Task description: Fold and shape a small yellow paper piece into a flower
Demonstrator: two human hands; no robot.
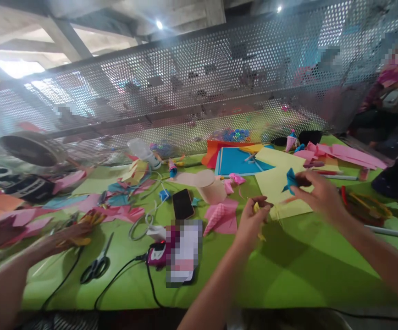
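Observation:
My left hand [252,221] hovers over the green table [288,275], fingers pinched on a small yellow paper piece [256,207]. To its right and a little farther back, my right hand [317,193] pinches a small folded blue paper shape [290,181] at its fingertips. Both hands are above a pale yellow sheet [277,185]. A pink folded paper cone [216,217] lies just left of my left hand. Motion blurs both hands slightly.
Another person's arm and hand [64,234] reach in at the lower left, near black scissors [97,266]. A dark phone [183,204], cables, a tape roll [214,190], blue and orange sheets [235,160] and pink scraps cover the table. A perforated metal screen [199,91] stands behind.

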